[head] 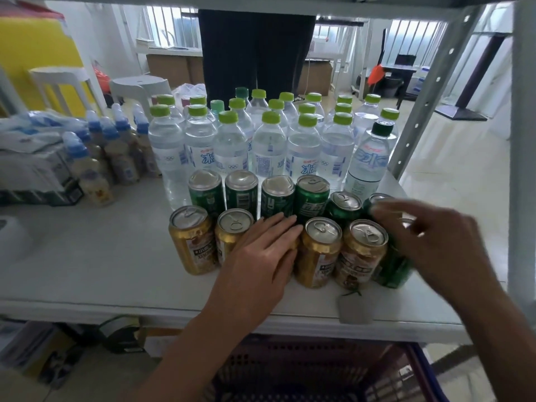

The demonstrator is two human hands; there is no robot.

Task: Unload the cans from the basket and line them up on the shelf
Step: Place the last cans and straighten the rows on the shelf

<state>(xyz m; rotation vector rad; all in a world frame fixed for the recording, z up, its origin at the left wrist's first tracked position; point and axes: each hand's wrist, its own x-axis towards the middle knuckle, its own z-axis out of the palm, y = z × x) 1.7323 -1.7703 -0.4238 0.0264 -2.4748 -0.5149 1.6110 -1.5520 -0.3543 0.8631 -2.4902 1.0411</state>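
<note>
A white shelf (116, 256) carries two rows of cans. Several green cans (240, 190) form the back row and several gold cans (193, 242) the front row. My left hand (261, 256) lies over a gold can (293, 252) in the middle of the front row, fingers stretched across its top and reaching the green cans; most of that can is hidden. My right hand (429, 236) is blurred, fingers spread, just above a green can (393, 268) at the right end of the front row. The purple basket (420, 364) sits below the shelf edge.
Clear water bottles (269, 149) with green caps stand packed behind the cans. Small blue-capped bottles (119, 152) and wrapped packs are at the left. A grey shelf post (522, 169) and a diagonal brace bound the right side. A grey tag (355, 309) lies near the front edge.
</note>
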